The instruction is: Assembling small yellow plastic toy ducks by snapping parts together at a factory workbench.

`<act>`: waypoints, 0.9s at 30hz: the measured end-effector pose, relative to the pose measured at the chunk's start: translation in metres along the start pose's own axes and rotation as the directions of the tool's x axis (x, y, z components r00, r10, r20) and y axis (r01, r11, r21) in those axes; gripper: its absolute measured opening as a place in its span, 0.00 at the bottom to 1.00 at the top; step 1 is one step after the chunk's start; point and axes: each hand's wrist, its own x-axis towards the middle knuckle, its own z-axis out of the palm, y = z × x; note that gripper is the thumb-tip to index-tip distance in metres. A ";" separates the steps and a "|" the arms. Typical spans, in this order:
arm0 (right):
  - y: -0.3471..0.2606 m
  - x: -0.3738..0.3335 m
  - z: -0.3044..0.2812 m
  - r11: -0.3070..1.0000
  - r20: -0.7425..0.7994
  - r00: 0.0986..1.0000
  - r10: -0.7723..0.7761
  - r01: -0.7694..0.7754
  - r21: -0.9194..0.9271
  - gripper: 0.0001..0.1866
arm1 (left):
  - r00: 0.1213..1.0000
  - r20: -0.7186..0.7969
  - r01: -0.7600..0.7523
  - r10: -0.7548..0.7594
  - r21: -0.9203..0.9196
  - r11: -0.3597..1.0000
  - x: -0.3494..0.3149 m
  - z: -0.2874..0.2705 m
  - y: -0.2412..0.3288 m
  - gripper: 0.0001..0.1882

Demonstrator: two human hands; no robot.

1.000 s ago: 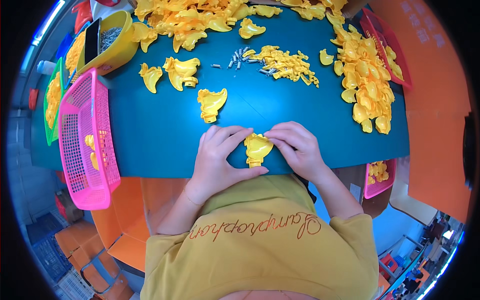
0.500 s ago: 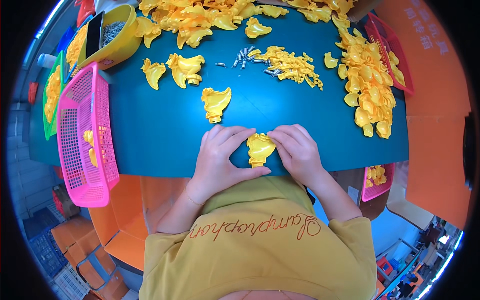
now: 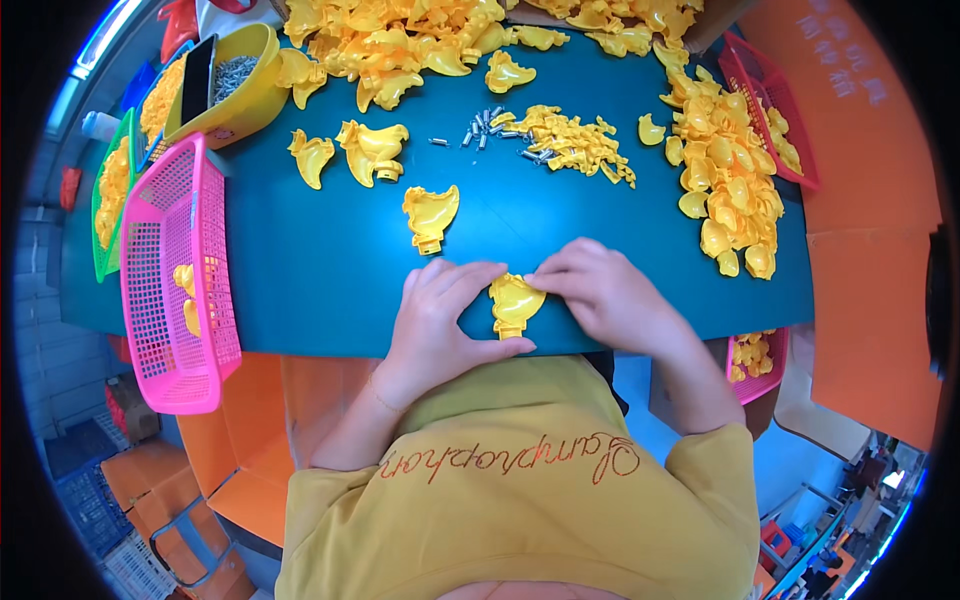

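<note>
A hollow yellow plastic shell half [image 3: 515, 303] lies open side up at the table's near edge. My left hand [image 3: 440, 315] grips it from the left, with fingertips at its top and the thumb by its narrow lower end. My right hand [image 3: 600, 290] has its thumb and fingers pinched together at the shell's upper right rim; whatever may be between them is hidden. Just beyond, another open shell half [image 3: 431, 217] rests on the table. Farther left are a curved yellow piece [image 3: 312, 157] and a larger yellow shell piece [image 3: 372, 150].
Small metal springs [image 3: 483, 127] lie beside a heap of small yellow parts [image 3: 575, 140]. Yellow shells pile up at the back [image 3: 400, 40] and right [image 3: 735, 170]. A pink basket [image 3: 210, 290] stands left, near a yellow tub [image 3: 235, 115] of metal pieces. A red basket [image 3: 810, 150] stands right.
My right hand has turned and shifted slightly left, its fingers drawing closer together at the shell's upper rim. The left hand keeps its hold. The whole view has shifted slightly.
</note>
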 end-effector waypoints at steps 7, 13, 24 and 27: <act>0.052 0.117 -0.012 0.992 -0.138 0.986 -0.090 0.077 -0.099 0.09 | 0.996 0.085 0.041 -0.038 -0.028 0.999 -0.003 -0.005 0.004 0.44; 0.072 0.160 -0.013 0.943 0.025 0.987 -0.157 0.157 -0.293 0.06 | 0.990 0.113 0.091 -0.080 -0.092 0.992 -0.002 -0.006 0.005 0.49; 0.036 0.070 -0.039 0.879 0.247 0.954 -0.168 0.032 0.476 0.05 | 0.986 0.129 0.119 -0.102 -0.127 0.985 0.003 -0.008 0.003 0.53; 0.038 0.053 -0.028 0.793 0.305 0.946 -0.114 -0.098 0.602 0.05 | 0.982 0.142 0.140 -0.123 -0.120 0.983 0.002 -0.009 0.001 0.54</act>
